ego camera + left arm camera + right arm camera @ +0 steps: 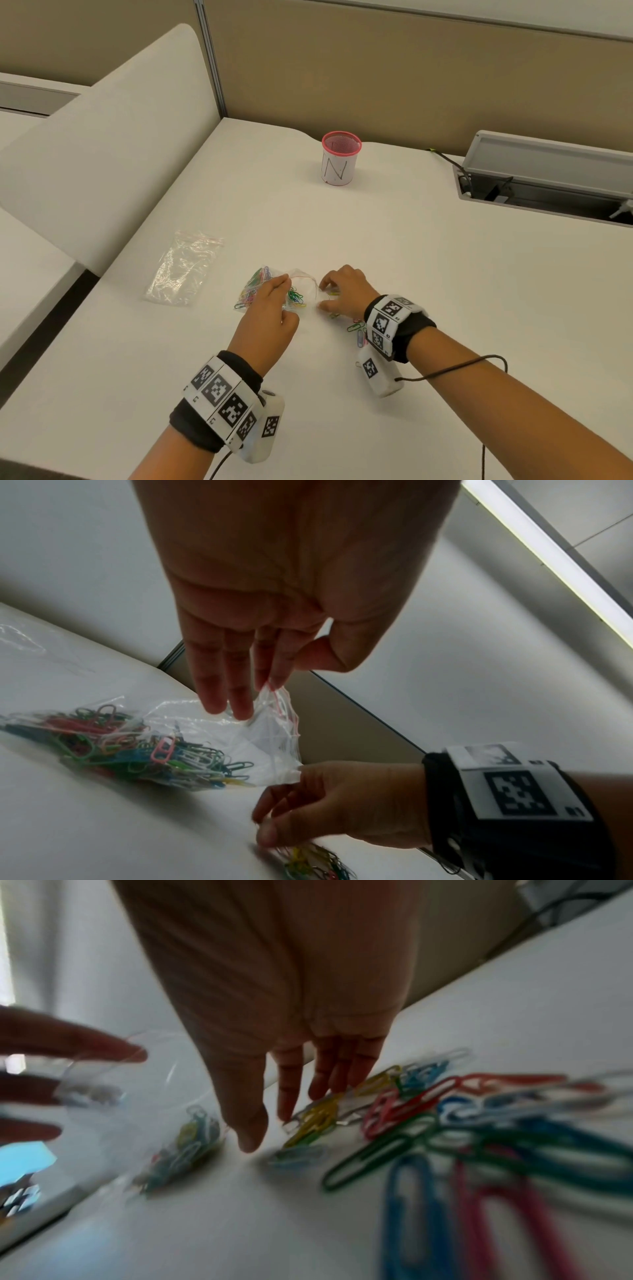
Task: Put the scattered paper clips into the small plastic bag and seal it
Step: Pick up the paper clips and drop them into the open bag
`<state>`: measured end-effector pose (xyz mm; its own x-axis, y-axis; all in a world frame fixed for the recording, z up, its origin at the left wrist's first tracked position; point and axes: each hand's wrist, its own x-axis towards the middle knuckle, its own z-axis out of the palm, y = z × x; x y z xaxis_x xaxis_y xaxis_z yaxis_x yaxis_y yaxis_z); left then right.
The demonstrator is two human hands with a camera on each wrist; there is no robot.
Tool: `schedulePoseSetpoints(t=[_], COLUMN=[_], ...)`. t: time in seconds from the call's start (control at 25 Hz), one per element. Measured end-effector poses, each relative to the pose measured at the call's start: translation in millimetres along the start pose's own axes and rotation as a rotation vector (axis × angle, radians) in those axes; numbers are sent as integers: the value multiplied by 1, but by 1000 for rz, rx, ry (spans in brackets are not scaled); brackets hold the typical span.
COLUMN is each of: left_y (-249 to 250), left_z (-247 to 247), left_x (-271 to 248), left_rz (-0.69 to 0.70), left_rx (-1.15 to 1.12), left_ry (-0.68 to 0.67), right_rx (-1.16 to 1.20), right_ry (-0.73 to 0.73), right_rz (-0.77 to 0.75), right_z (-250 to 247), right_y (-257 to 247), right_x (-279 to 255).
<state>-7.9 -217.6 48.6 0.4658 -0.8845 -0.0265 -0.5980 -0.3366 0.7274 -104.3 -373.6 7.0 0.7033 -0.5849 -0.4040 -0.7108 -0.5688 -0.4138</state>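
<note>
While the left hand (274, 631) pinches the small bag (212, 731) open on the desk (411, 274), the right hand (342, 291) curls over loose paper clips (428, 1110) beside it. Best to hold the mouth wide and grab few.

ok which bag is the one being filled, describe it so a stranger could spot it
On the white desk, look straight toward you from the pink cup to where the two hands meet. The bag lies there, its mouth pinched open by the left hand. Unlike the empty bag lying flat further left, this one is full of coloured clips.
</note>
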Motion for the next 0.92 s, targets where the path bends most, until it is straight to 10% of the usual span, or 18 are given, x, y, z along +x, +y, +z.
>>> schedulePoseSetpoints(t=[0.68, 0.92], left_y=[-6, -2], left_z=[3, 2], left_x=[0, -1], left_rz=[8, 0], left_rx=[-4, -9], left_ry=[-28, -22], right_rx=[-49, -120], right_ry=[-190, 69], right_rz=[-78, -208], right_z=[4, 13], right_y=[52, 53], right_x=[-82, -83])
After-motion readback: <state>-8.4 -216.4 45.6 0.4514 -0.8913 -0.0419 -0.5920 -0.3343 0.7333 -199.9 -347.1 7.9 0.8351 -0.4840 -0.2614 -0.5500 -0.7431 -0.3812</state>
